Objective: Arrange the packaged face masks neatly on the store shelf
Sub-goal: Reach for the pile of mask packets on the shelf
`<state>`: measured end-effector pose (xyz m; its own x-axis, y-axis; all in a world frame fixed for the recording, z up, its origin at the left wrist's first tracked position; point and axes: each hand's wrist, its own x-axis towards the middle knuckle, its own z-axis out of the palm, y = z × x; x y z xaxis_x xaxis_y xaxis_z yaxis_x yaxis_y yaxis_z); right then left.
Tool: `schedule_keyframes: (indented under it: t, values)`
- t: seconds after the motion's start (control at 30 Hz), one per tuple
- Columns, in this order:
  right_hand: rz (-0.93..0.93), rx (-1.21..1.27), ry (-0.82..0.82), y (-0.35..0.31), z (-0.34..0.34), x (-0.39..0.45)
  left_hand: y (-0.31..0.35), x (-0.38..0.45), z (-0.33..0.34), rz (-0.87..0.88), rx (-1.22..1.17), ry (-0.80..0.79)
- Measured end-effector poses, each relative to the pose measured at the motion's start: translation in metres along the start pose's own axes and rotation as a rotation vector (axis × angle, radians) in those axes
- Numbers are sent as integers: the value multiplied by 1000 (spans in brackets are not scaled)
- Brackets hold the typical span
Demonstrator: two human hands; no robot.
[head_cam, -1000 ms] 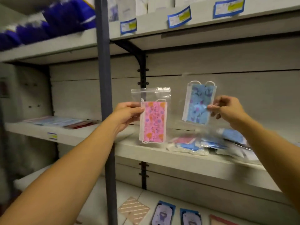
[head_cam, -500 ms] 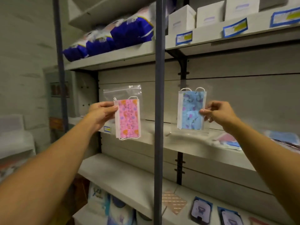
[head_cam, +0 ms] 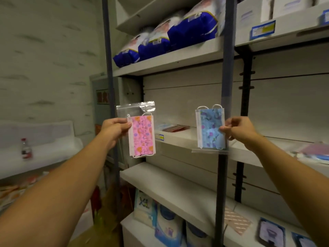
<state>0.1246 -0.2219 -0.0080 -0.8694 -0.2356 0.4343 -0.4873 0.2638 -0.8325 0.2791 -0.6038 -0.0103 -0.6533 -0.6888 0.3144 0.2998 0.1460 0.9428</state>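
Head cam view looks down two outstretched arms, each holding up a bagged mask in front of a grey metal store shelf (head_cam: 178,138). Left hand (head_cam: 114,128) pinches the pink floral face mask in its clear zip bag (head_cam: 141,134) by the left edge, thumb on the front, fingers curled behind. Right hand (head_cam: 238,128) does the mirror thing with the blue floral face mask in a clear bag (head_cam: 210,129), pinching its right edge. Both packs hang upright, long axis vertical, ear loops at the top, flat faces toward the camera, well apart from each other.

What matters for the next bit, as far as I can judge: the middle shelf board sits behind and a little below both packs, so placing means pushing forward and down. A dark grey upright post (head_cam: 223,157) runs right behind the blue pack, so that one probably has to slide sideways before going in. The pink pack is off to the left, about level with the shelf's left end and in front of another post there.

A small flat stack of bagged masks (head_cam: 170,127) already lies on that board between the two hands, roughly equally near either, and a looser pile of bagged masks (head_cam: 313,152) sits far right, closer to the right hand. Neither held pack touches the shelf yet, so nothing's placed.
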Motion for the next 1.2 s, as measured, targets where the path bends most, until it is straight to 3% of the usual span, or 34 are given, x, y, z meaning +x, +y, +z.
schedule_keyframes:
  t: [0.37, 0.83, 1.2]
  values:
    - [40, -16, -95, 0, 97, 50, -28, 67, -44, 36, 112, 38]
    - [49, 133, -31, 19, 159, 186, -55, 210, -35, 24, 159, 18]
    - [88, 156, -15, 34, 207, 247, -85, 286, -48, 5, 157, 51]
